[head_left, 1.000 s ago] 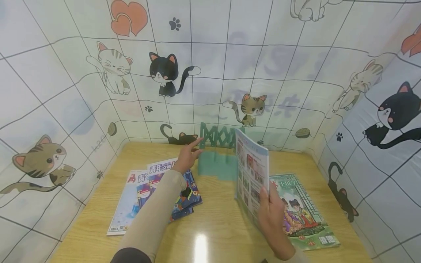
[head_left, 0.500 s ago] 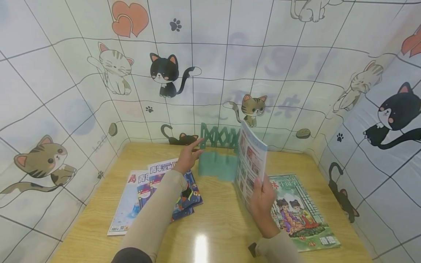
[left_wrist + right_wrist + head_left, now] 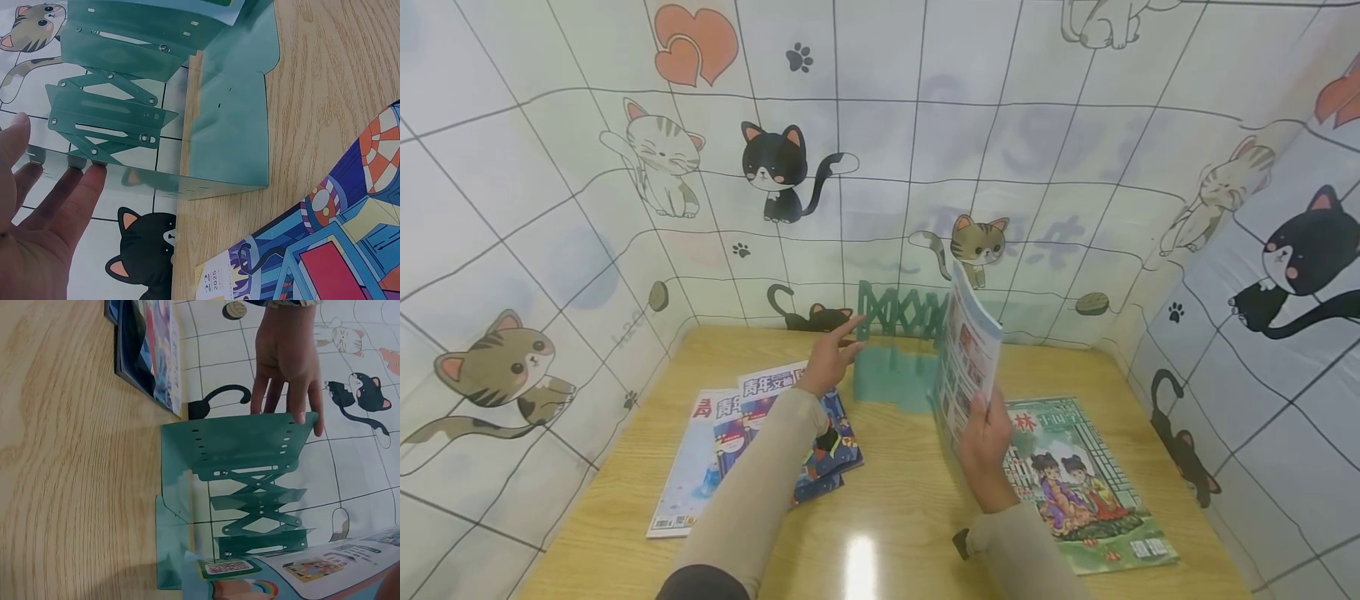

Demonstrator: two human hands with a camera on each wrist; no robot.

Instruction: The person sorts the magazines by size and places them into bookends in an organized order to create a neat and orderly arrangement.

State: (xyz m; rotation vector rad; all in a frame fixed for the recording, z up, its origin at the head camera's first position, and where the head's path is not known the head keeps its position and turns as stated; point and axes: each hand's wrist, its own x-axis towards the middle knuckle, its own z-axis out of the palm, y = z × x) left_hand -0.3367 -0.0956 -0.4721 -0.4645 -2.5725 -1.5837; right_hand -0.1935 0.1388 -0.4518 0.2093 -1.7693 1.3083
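In the head view my left hand (image 3: 829, 362) reaches to the left end plate of a green metal expanding bookend (image 3: 895, 375). Its fingers and thumb pinch that plate's edge, as the left wrist view shows with the fingers (image 3: 78, 200) against the outer face. My right hand (image 3: 985, 446) grips a magazine (image 3: 966, 350) by its near edge, holding it upright at the bookend's right side. The magazine's printed back with a QR code (image 3: 228, 567) shows in the right wrist view. It hides the bookend's right end in the head view.
Several overlapping magazines (image 3: 760, 433) lie on the left of the wooden table (image 3: 895, 508). Another magazine with a green cover (image 3: 1082, 492) lies flat at the right. A cat-print wall covering (image 3: 880, 167) stands close behind the bookend.
My right hand has moved left and a little away from me, bringing the upright magazine further toward the bookend. My left hand has stayed in place.
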